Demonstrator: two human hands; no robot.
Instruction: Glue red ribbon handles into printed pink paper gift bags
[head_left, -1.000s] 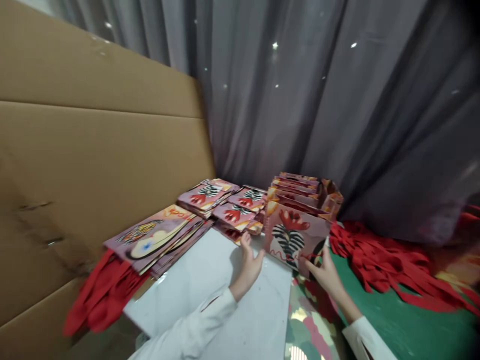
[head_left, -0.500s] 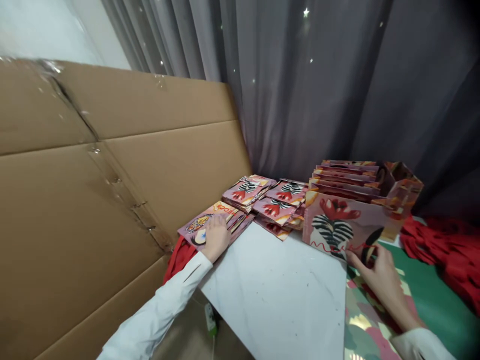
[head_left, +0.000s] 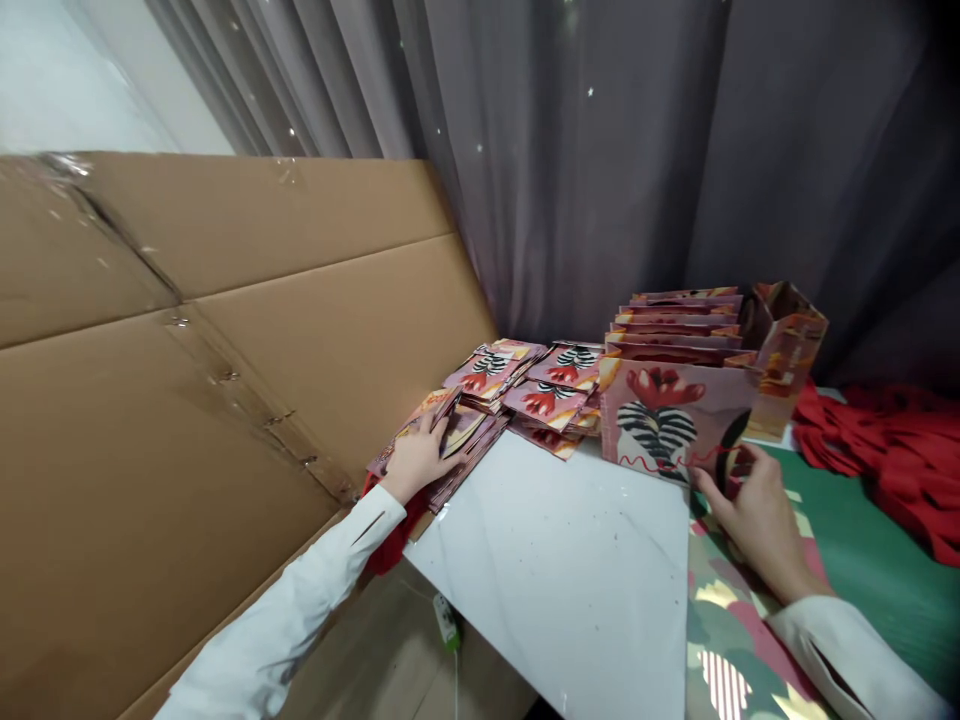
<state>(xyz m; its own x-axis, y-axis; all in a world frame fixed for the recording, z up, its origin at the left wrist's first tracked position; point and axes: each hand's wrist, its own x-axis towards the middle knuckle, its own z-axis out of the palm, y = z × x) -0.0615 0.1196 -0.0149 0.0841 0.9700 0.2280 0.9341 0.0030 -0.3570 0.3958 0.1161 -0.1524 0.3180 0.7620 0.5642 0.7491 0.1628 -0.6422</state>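
My left hand (head_left: 416, 462) reaches onto a pile of flat folded paper bags (head_left: 471, 458) at the table's left edge. Its fingers and thumb are spread, and the top bag (head_left: 397, 437) leans up towards the cardboard. On the right, my right hand (head_left: 757, 525) pinches the lower right corner of an opened paper bag (head_left: 660, 415) printed with a red flower and zebra stripes. The thumb lies on its front; some fingers are hidden at its side. Several more opened bags (head_left: 679, 325) stand in a row behind it.
Smaller piles of folded bags (head_left: 547, 400) lie at the back of the white table (head_left: 555, 570). A big cardboard sheet (head_left: 315, 330) rises on the left, a grey curtain (head_left: 585, 200) behind. Red fabric (head_left: 885, 460) lies on a green surface (head_left: 855, 530) at the right.
The top bag under my left hand has shifted left and tilted up, showing the bags beneath. My right hand stays at the opened bag's corner. The view has shifted slightly.
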